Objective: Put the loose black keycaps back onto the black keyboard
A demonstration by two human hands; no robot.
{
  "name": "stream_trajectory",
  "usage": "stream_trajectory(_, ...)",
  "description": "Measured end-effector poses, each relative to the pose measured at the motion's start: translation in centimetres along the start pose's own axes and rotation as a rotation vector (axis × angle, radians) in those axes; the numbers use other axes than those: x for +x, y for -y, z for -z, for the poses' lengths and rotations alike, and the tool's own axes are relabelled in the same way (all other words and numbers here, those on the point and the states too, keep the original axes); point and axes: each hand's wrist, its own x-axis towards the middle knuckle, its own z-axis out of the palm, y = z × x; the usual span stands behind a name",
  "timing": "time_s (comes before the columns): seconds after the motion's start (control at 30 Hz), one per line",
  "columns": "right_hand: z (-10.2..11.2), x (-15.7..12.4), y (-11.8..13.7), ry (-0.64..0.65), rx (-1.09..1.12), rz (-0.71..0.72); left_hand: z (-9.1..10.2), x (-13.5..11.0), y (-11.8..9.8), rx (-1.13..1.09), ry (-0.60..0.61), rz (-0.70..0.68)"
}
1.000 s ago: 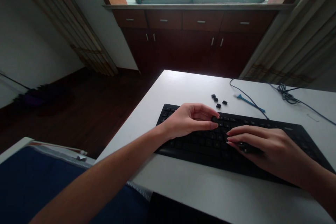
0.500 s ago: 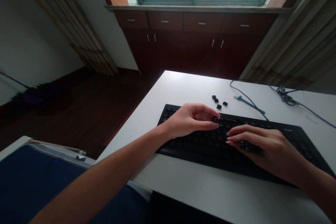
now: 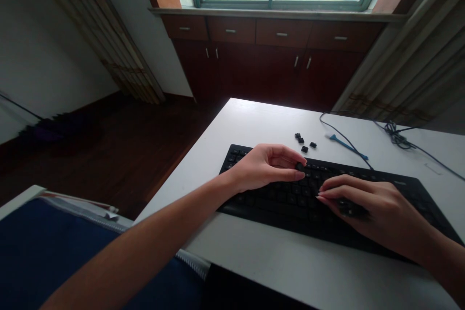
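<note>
A black keyboard (image 3: 269,214) lies slantwise on the white table, partly covered by both hands. Above its upper rows is my left hand (image 3: 267,168), thumb and fingertips closed on a small black keycap (image 3: 300,166). To the right, over the middle keys, my right hand (image 3: 374,206) is closed, thumb and fingers pinched together. Whatever those right fingertips hold is too dark and small to make out. Several loose black keycaps (image 3: 304,149) sit on the table just behind the keyboard.
A blue brush (image 3: 348,146) lies behind the keyboard, next to a dark cable (image 3: 339,130). That cable runs to a tangled bundle (image 3: 394,131) at the right. The white table (image 3: 247,121) ends on the left, where a dark blue zipped fabric (image 3: 54,247) hangs lower down.
My right hand has shifted slightly right, its fingertips still pinched. My left hand keeps its pinch on the keycap. The whole view has moved a little.
</note>
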Motion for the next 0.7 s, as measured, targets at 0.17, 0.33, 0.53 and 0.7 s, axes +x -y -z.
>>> stream_trajectory(0.17,0.06,-0.04,0.05,0.030,-0.011,-0.031,0.04,0.00,0.00,-0.019,0.014,0.005)
stream_trajectory(0.33,-0.05,-0.20,-0.10,0.042,-0.020,-0.012,-0.04,0.00,-0.03,-0.030,0.008,0.008)
stream_trajectory(0.53,0.51,-0.05,-0.10,-0.031,-0.036,-0.015,0.04,-0.03,-0.08,-0.018,0.017,0.007)
stream_trajectory(0.7,0.37,-0.23,-0.37,0.032,-0.045,-0.021,0.05,-0.02,-0.06,-0.026,0.025,0.000)
